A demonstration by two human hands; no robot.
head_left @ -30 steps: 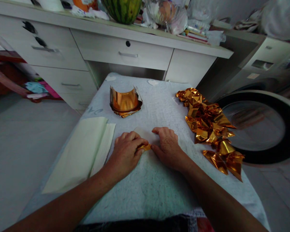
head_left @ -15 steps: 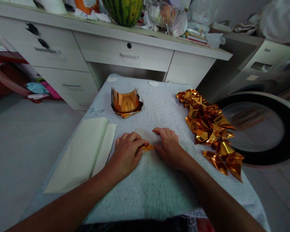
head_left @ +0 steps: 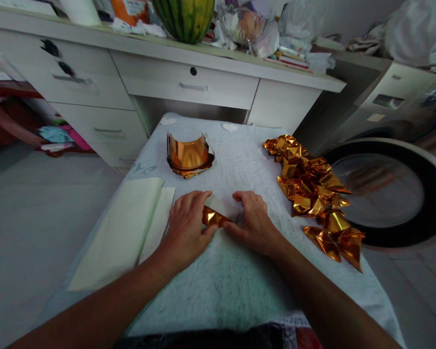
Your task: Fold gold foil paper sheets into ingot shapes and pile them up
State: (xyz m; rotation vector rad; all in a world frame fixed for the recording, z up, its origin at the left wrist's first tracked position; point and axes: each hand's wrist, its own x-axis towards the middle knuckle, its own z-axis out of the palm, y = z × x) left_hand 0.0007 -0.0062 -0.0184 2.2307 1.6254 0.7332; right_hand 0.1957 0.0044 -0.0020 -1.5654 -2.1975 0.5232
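A small piece of gold foil paper [head_left: 215, 216], with a pale white sheet [head_left: 221, 203] behind it, lies between my hands on the cloth-covered table. My left hand [head_left: 189, 225] grips its left end, thumb at the near edge and fingers on the far side. The thumb of my right hand [head_left: 254, 220] presses the right end, and its curled fingers rest at the pale sheet. A curved stack of gold foil sheets [head_left: 189, 154] stands beyond my hands. Several folded gold foil pieces [head_left: 312, 186] lie heaped to the right.
Folded cream paper [head_left: 121, 225] lies left of my left hand. Behind the table is a white drawer desk [head_left: 192, 80] with a watermelon [head_left: 187, 19] and a glass bowl [head_left: 240, 24] on top. A washing machine's open round door [head_left: 427, 194] stands against the right side.
The foil between my hands has turned and now shows a larger shiny gold strip. My left fingers have lifted and straightened somewhat; my right thumb has moved left onto the foil's end.
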